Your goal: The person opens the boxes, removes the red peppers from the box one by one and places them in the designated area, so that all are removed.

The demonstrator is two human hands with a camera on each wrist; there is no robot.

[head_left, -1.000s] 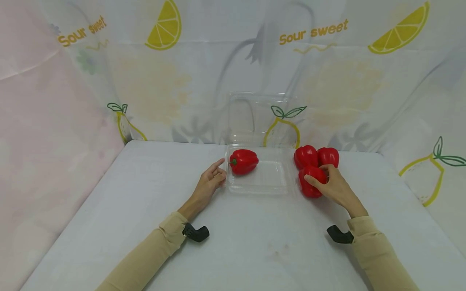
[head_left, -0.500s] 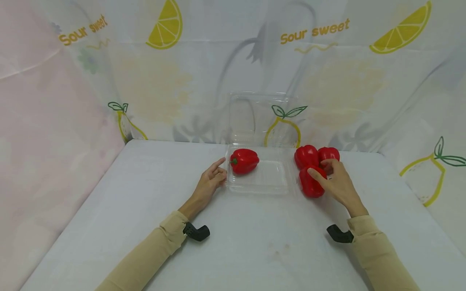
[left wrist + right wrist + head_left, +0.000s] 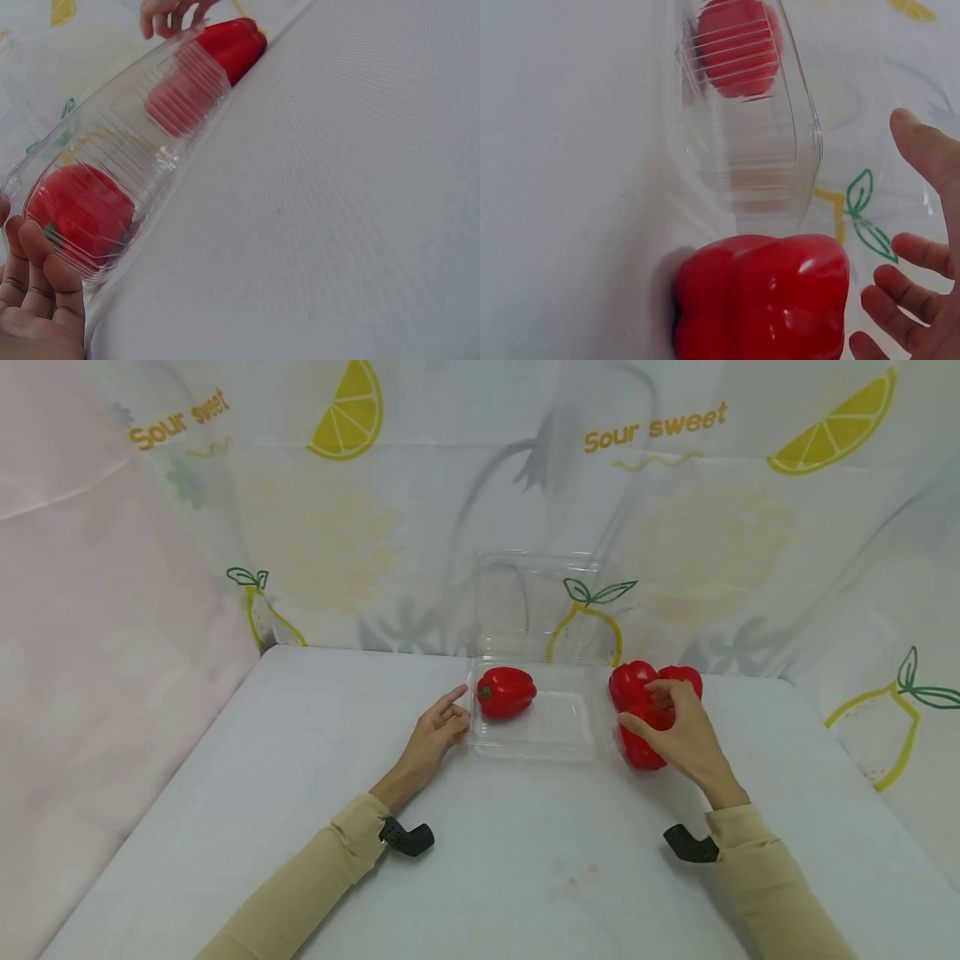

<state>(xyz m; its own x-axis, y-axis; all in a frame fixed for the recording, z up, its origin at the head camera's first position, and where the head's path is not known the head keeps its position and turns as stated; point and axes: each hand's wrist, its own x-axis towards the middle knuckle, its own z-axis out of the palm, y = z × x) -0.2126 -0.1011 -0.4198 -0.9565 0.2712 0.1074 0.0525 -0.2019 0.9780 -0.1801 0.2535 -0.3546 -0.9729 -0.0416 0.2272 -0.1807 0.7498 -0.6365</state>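
Observation:
A clear plastic clamshell box point(image 3: 558, 718) stands near the back of the table with its lid point(image 3: 517, 610) raised. One red bell pepper point(image 3: 506, 693) lies in its left part, green stem toward the left. My left hand point(image 3: 431, 739) touches the box's left side with extended fingertips, as the left wrist view confirms. Right of the box sit three more red bell peppers in a cluster: the front one point(image 3: 639, 752), the back left one point(image 3: 630, 679) and the back right one point(image 3: 686, 675). Above this cluster hovers my right hand point(image 3: 686, 727), its thumb and fingers spread apart, holding nothing.
A white cloth covers the table point(image 3: 480, 868). Behind it hangs a printed curtain point(image 3: 420, 527) with lemon drawings, close against the raised lid. Black wrist mounts point(image 3: 407, 837) sit at both cuffs.
My right hand has let go of the front bell pepper and lifted slightly above it, fingers opening toward the back left. The left hand and the box stay in place.

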